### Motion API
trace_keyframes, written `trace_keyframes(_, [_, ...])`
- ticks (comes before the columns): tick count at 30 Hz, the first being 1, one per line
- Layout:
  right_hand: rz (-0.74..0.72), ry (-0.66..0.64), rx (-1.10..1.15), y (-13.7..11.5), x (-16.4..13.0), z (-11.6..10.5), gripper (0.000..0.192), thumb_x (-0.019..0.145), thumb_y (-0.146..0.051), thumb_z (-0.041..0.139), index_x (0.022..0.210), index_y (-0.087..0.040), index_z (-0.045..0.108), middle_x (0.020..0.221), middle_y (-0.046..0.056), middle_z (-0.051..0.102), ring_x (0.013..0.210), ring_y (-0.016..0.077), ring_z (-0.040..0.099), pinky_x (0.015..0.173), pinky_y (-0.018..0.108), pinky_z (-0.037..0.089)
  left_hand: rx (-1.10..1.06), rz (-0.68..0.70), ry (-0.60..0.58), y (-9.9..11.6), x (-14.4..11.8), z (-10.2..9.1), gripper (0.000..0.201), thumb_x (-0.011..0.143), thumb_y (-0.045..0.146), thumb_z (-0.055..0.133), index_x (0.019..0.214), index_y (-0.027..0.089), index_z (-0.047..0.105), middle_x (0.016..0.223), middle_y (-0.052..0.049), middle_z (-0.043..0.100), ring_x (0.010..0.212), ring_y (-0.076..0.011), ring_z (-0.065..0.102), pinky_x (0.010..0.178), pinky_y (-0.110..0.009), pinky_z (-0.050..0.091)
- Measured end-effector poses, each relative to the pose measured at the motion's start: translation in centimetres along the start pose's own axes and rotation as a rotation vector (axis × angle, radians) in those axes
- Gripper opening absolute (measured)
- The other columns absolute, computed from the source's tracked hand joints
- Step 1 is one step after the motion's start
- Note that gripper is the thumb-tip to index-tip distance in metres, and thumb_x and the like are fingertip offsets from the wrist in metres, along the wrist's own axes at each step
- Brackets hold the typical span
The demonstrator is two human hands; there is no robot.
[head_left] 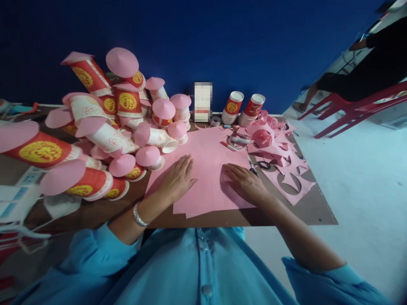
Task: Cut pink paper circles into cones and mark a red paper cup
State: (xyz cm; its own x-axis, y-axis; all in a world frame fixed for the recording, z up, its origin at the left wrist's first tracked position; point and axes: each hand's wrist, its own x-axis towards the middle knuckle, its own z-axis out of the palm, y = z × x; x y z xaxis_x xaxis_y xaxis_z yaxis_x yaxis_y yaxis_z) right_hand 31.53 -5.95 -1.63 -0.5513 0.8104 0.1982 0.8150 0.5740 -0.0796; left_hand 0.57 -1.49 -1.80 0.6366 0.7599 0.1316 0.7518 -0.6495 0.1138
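Note:
My left hand (178, 178) lies flat, fingers together, on the left part of a pink paper sheet (206, 152) spread over the brown table (318, 212). My right hand (244, 180) rests palm down on the same sheet's right part, fingers pointing left. Neither hand holds anything. Black-handled scissors (260, 165) lie just right of my right hand. A roll of tape with a pen inside it (238, 140) sits beyond that hand.
A heap of red and white paper cups capped with pink paper cones (121, 123) fills the table's left side. Two upright cups (243, 108) stand at the back. Pink paper offcuts (282, 156) cover the right. A red chair (356, 110) and another person (365, 72) are at far right.

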Motion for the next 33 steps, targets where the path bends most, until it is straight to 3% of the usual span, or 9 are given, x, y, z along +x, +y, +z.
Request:
trace_keyframes(3, [0.084,0.064,-0.054,0.8,0.9,-2.0,0.032,0.108,-0.022,0.053,0.131,-0.021,0.074,0.137,0.013,0.075,0.121,0.0295,0.072,0.093,0.044,0.063,-0.052,0.144,0.052,1.3,0.3,-1.4,0.043,0.108,0.016,0.046,0.149,0.007,0.056,0.158,-0.023,0.058,0.148,-0.031,0.057,0.123,-0.05,0.05])
trace_keyframes(5, [0.187,0.108,-0.102,2.1,1.9,-3.2,0.032,0.108,-0.022,0.051,0.127,-0.019,0.076,0.127,0.014,0.078,0.111,0.0282,0.073,0.083,0.039,0.06,-0.066,0.237,0.031,2.2,0.8,-2.0,0.035,0.104,0.005,0.045,0.128,0.012,0.071,0.139,-0.017,0.073,0.132,-0.0258,0.069,0.113,-0.044,0.058])
trace_keyframes(7, [0.31,0.11,-0.156,3.8,3.2,-4.1,0.033,0.107,-0.022,0.051,0.128,-0.019,0.076,0.125,0.014,0.077,0.109,0.0293,0.072,0.076,0.038,0.056,-0.095,0.302,0.012,3.0,1.6,-2.2,0.03,0.103,0.004,0.048,0.112,0.013,0.075,0.122,-0.015,0.079,0.118,-0.0246,0.074,0.106,-0.044,0.061])
trace_keyframes(9, [0.415,0.074,-0.206,5.5,4.6,-4.5,0.033,0.106,-0.022,0.051,0.124,-0.02,0.079,0.116,0.015,0.077,0.105,0.0308,0.069,0.068,0.037,0.05,-0.123,0.357,0.025,3.5,2.5,-1.9,0.023,0.105,0.014,0.053,0.114,0.012,0.075,0.129,-0.018,0.076,0.125,-0.0278,0.071,0.11,-0.048,0.058])
trace_keyframes(12, [0.45,0.047,-0.265,7.5,6.6,-4.0,0.034,0.105,-0.022,0.051,0.124,-0.02,0.078,0.121,0.016,0.075,0.11,0.0322,0.064,0.073,0.038,0.047,-0.118,0.362,0.052,3.6,3.5,-0.6,0.042,0.105,0.036,0.063,0.137,0.009,0.065,0.154,-0.023,0.061,0.147,-0.0341,0.056,0.122,-0.052,0.048])
trace_keyframes(16, [0.421,-0.014,-0.264,8.6,8.0,-2.6,0.033,0.105,-0.023,0.052,0.127,-0.018,0.076,0.125,0.016,0.075,0.116,0.0327,0.06,0.085,0.039,0.046,-0.111,0.331,-0.005,3.1,3.6,1.9,0.07,0.106,0.059,0.054,0.161,0.018,0.044,0.173,-0.016,0.041,0.163,-0.0346,0.033,0.132,-0.057,0.029])
trace_keyframes(21, [0.422,-0.066,-0.216,8.9,8.2,-1.3,0.032,0.107,-0.024,0.05,0.125,-0.014,0.075,0.119,0.017,0.077,0.118,0.0341,0.063,0.09,0.04,0.046,-0.138,0.298,-0.031,2.6,2.9,3.7,0.07,0.107,0.066,0.042,0.163,0.024,0.042,0.172,-0.011,0.044,0.165,-0.0301,0.031,0.136,-0.054,0.018])
trace_keyframes(27, [0.464,-0.034,-0.232,9.3,8.1,-0.6,0.033,0.104,-0.017,0.05,0.124,-0.017,0.076,0.114,0.017,0.076,0.112,0.0329,0.064,0.089,0.04,0.047,-0.156,0.313,0.059,2.7,2.9,3.7,0.064,0.107,0.058,0.049,0.156,0.018,0.049,0.162,-0.015,0.056,0.155,-0.0331,0.045,0.132,-0.057,0.029])
trace_keyframes(33, [0.507,0.118,-0.224,9.9,7.5,0.1,0.04,0.104,-0.017,0.05,0.138,-0.017,0.069,0.123,0.017,0.071,0.11,0.0312,0.065,0.089,0.04,0.051,-0.234,0.335,0.189,2.5,3.0,3.2,0.036,0.109,0.029,0.053,0.144,0.019,0.058,0.139,-0.013,0.07,0.135,-0.027,0.062,0.118,-0.05,0.052])
